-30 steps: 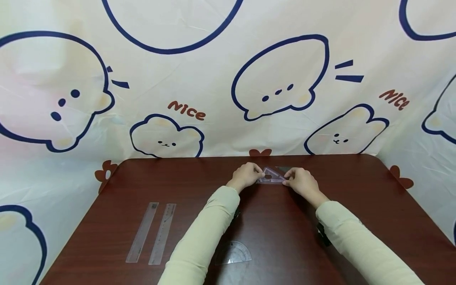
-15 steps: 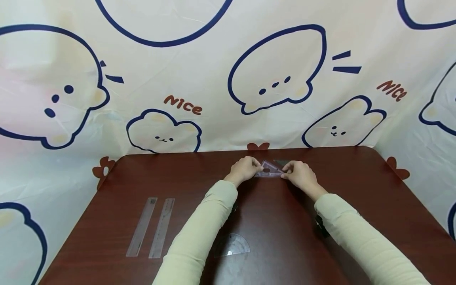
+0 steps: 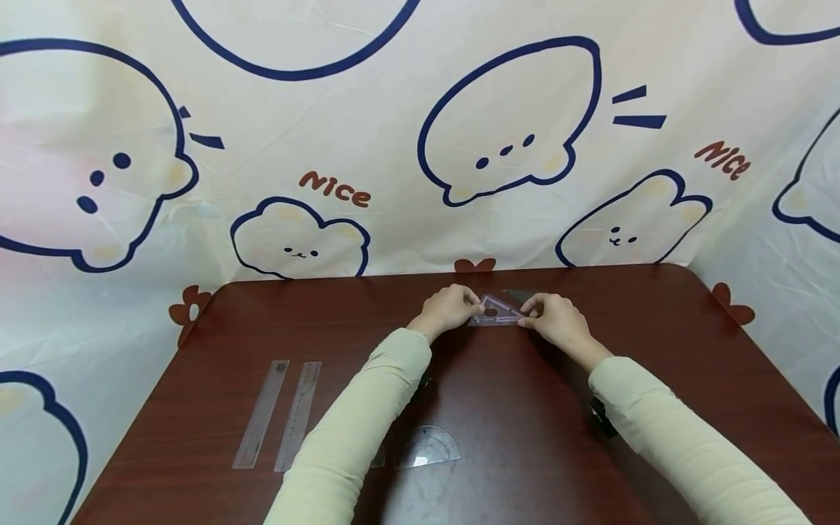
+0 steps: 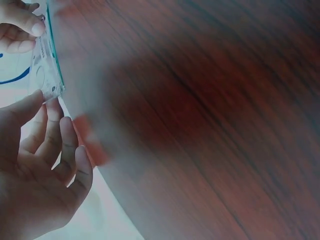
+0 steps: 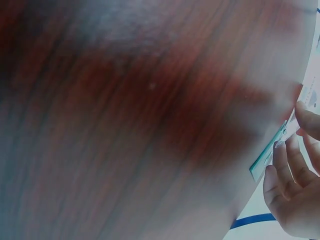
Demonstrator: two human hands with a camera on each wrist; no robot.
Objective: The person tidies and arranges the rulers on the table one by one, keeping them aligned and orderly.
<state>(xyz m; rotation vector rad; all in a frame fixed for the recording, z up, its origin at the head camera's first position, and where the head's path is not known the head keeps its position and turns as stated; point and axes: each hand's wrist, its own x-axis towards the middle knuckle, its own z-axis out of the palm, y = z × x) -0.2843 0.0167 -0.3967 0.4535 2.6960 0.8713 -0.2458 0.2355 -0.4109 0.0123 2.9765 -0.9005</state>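
Set square (image 3: 496, 312) is raised off the table (image 3: 525, 408), pinched at opposite corners between left hand (image 3: 448, 309) and right hand (image 3: 556, 319). Placement judged not yet done; rulers (image 3: 278, 414) and protractor (image 3: 428, 446) lie untouched, well behind the fingers.

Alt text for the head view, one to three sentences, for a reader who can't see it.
Two hands, left hand and right hand, pinch the ends of a clear set square at the far side of a dark wooden table. Nearer, two clear rulers lie side by side on the left and a protractor near the middle. A cartoon-print cloth hangs behind.
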